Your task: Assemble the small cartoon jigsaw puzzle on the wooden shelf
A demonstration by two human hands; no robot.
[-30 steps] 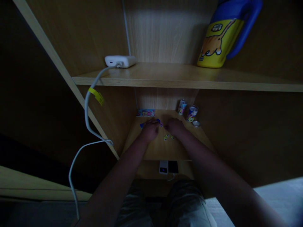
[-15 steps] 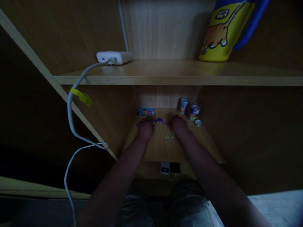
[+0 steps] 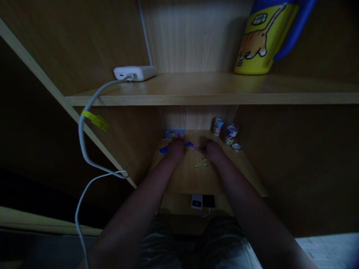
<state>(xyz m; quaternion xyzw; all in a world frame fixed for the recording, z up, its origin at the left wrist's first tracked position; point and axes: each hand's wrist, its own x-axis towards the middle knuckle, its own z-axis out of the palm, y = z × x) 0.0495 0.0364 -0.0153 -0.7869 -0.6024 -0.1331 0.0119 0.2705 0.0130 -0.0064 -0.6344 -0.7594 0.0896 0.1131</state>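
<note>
cable: light grey, yellow tag on it, looping far left of the blue-and-pink pieces
white box: on upper shelf, above and left of the blue-and-pink pieces, cable plugged in
blue piece: left of the blue-and-pink pieces, just beside left hand
picture strip: flat, behind and left of the blue-and-pink pieces
left hand: just left of the blue-and-pink pieces, back up, fingers curled down; fingertips hidden, can't tell if grasping
blue-and-pink pieces: on lower board, between both hands
yellow pieces: small group, in front of the blue-and-pink pieces
white device: lit display, well in front of the blue-and-pink pieces, lower down; dark slab beside it
right hand: right of the blue-and-pink pieces, fingers bent toward their pink end; too dark to tell if pinching anything
cans: two, upright, behind and right of the blue-and-pink pieces
round lid: flat, right of the blue-and-pink pieces, beside nearer can
jug: yellow, blue handle, on upper shelf, above and right of the blue-and-pink pieces
</note>
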